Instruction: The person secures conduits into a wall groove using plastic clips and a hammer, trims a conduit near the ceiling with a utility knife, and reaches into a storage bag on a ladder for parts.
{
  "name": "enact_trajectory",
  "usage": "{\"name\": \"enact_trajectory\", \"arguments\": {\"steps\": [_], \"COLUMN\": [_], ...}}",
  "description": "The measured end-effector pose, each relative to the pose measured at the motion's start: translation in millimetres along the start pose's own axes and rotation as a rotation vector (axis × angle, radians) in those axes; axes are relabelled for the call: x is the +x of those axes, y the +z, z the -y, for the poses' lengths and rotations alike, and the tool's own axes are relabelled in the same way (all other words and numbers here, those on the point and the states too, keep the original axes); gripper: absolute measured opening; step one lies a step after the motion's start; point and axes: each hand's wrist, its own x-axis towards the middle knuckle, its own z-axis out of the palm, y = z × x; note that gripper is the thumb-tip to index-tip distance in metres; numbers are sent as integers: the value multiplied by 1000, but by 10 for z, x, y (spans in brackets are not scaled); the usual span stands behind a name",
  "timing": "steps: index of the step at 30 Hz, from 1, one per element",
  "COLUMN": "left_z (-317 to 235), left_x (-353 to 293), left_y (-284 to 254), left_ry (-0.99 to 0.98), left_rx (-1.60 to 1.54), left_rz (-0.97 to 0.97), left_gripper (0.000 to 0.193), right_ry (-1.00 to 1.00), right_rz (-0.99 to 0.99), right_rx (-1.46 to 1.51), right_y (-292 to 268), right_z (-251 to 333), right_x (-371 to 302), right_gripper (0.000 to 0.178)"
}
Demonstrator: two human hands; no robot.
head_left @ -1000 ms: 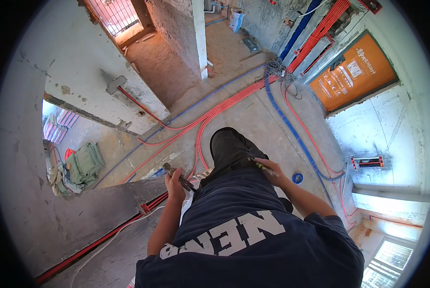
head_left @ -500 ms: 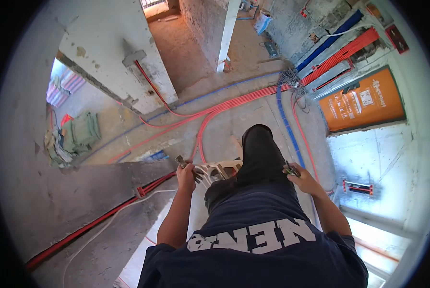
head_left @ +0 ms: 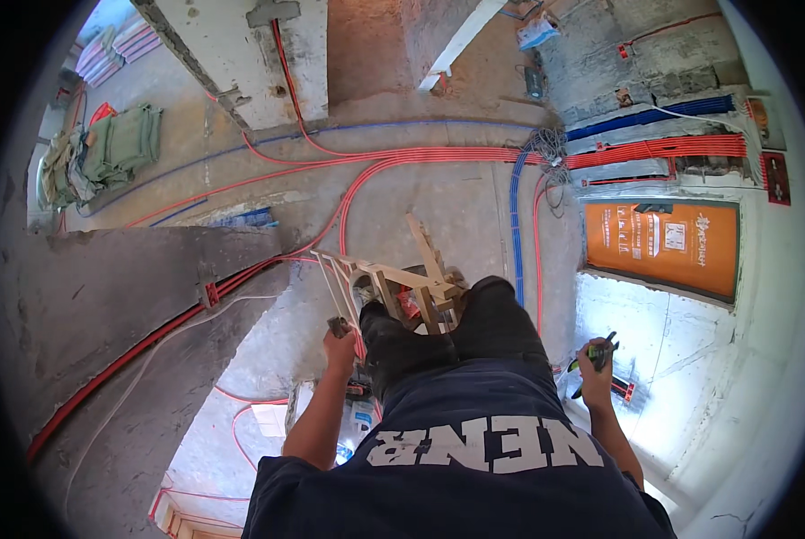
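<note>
My left hand (head_left: 339, 349) is closed round a short tool with a blocky, brownish-grey end (head_left: 334, 324), possibly a hammer head; the rest is hidden in the fist. Out to the right, my right hand (head_left: 596, 368) grips a black and green hand tool (head_left: 600, 352) that looks like pliers, its dark ends sticking out on both sides of the fingers. Between and in front of my legs stands a wooden stepladder (head_left: 393, 272), partly covered by my knees. Neither hand touches it.
Red conduits (head_left: 420, 155) and blue conduits (head_left: 517, 225) run across the concrete floor. Tangled grey wire (head_left: 546, 148) lies by the right wall, near an orange panel (head_left: 663, 247). A low grey wall (head_left: 142, 287) stands at left; folded green cloth (head_left: 124, 144) lies beyond it.
My view has shifted and the ladder shows more fully. My right hand has moved outward to the right with its tool; my left hand has dropped lower, away from the ladder.
</note>
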Motion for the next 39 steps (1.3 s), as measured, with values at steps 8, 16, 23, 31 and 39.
{"name": "enact_trajectory", "arguments": {"steps": [8,16,23,31,39], "left_z": [-59,-410,-841,-900,-417], "left_x": [-135,-302,-301,-307,-341], "left_y": [511,1047,1365,1161,742], "left_ry": [33,17,110,154,110], "left_rx": [224,123,238,288,277], "left_rz": [-25,152,310,266,99], "left_gripper": [22,28,28,27,27], "right_ry": [199,354,201,158,364], "right_rz": [88,-28,-214,-100,218], "right_rx": [157,511,647,371,450], "right_y": [-312,-528,-495,-269,-695], "right_z": [-621,-1380,-1284,-1567,-1834], "right_x": [891,1256,901,266,431], "right_gripper": [36,19,26,46,48]}}
